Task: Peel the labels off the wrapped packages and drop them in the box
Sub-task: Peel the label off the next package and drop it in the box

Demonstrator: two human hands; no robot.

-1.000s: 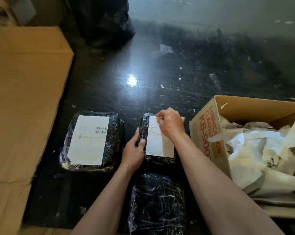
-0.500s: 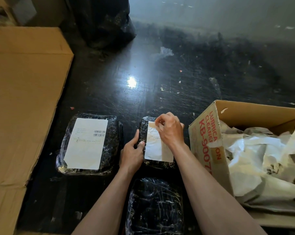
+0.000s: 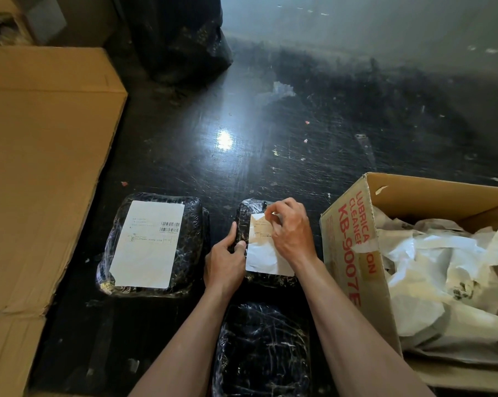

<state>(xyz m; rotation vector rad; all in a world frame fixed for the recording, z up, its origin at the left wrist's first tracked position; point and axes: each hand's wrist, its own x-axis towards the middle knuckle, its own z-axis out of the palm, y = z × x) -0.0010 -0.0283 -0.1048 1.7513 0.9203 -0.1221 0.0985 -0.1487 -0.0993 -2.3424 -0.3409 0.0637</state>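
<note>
Three black plastic-wrapped packages lie on the dark floor. The middle package (image 3: 249, 213) carries a white label (image 3: 266, 259) whose top edge is lifted and curled. My right hand (image 3: 290, 230) pinches that top edge. My left hand (image 3: 224, 262) holds the package's left side. To the left lies a larger package (image 3: 192, 239) with a full white barcode label (image 3: 149, 242). A bare package (image 3: 263, 351) without a label lies nearest me, between my forearms. An open cardboard box (image 3: 353, 239) with red print stands at the right, holding crumpled white paper (image 3: 431, 267).
A large flattened cardboard sheet (image 3: 41, 167) covers the floor at the left. A black plastic bag (image 3: 179, 38) stands at the back. The dark shiny floor (image 3: 299, 138) ahead holds only small scraps.
My right hand has pulled the middle label's top edge down toward me, so the package's dark top now shows. My left hand keeps holding the package side.
</note>
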